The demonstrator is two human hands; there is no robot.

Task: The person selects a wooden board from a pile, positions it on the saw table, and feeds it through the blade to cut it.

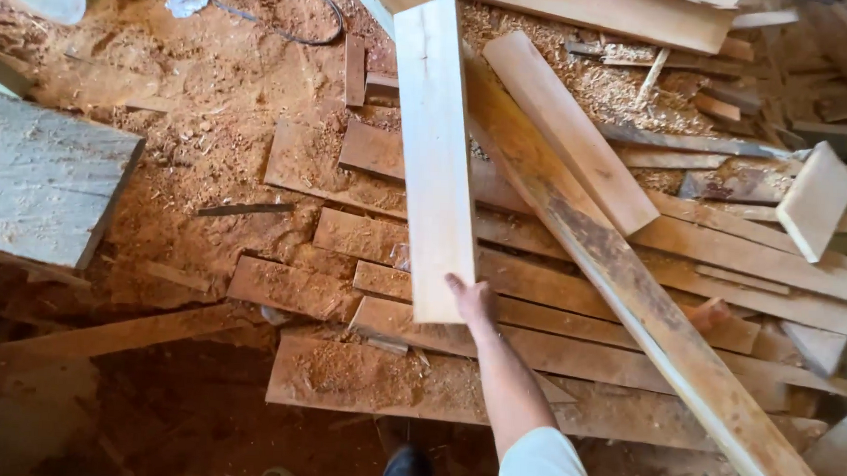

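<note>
One hand point(473, 302) on pale plank point(434, 153)

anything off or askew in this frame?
Yes. Planks lie criss-crossed in a loose heap on the sawdust-covered floor, not stacked. The pale board that the right hand grips at its near end slants over the pile, and the long stained plank cuts diagonally across it. Left hand unseen.

Open sawdust floor point(210, 114) left of stacked planks point(554, 301)
</note>
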